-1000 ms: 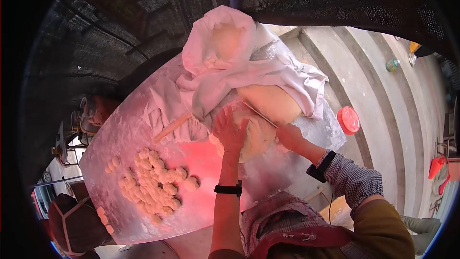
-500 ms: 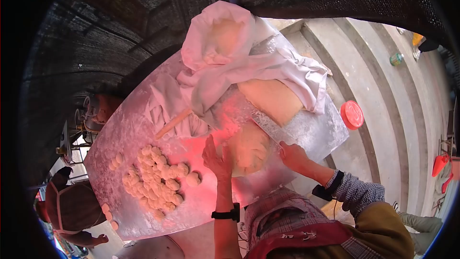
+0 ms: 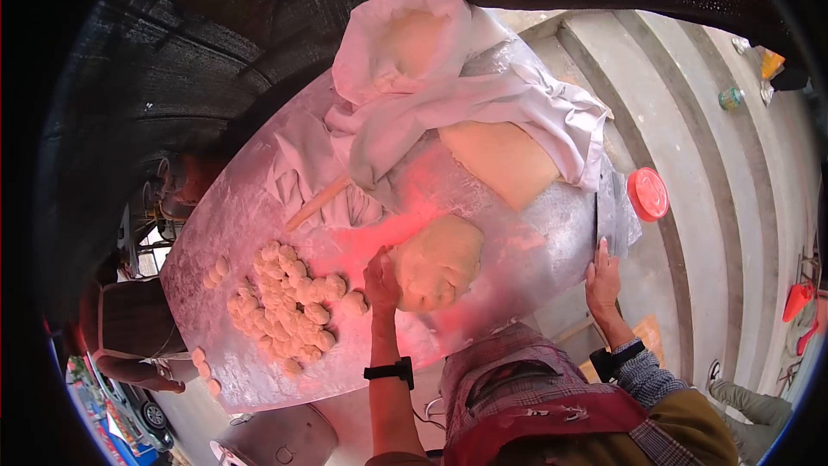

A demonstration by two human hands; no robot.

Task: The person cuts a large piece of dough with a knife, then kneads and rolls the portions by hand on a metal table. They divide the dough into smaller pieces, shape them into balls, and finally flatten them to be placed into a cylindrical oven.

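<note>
My left hand (image 3: pixel 381 280) rests against the left side of a rounded lump of dough (image 3: pixel 440 266), its fingers not wrapped round anything. At the table's right edge my right hand (image 3: pixel 603 280) is closed on the near end of a long, flat metal blade (image 3: pixel 611 211). Beyond the lump lies a flat slab of dough (image 3: pixel 500 160), partly under a white cloth (image 3: pixel 483 102). Many small dough pieces (image 3: pixel 280 306) are heaped left of my left hand. A wooden rolling pin (image 3: pixel 317 204) lies on the cloth's folds.
The floured metal table (image 3: pixel 233 207) also bears a cloth-lined container of flour (image 3: pixel 412 43) at the far side. A red round lid (image 3: pixel 647 194) is just off the right edge. Concrete steps (image 3: pixel 690 147) rise at right. Another person (image 3: pixel 134 319) stands at left.
My right hand has moved right with the blade, from beside the dough to the table's right edge. My left hand has shifted slightly left, its fingers now closer together. The view has shifted slightly.
</note>
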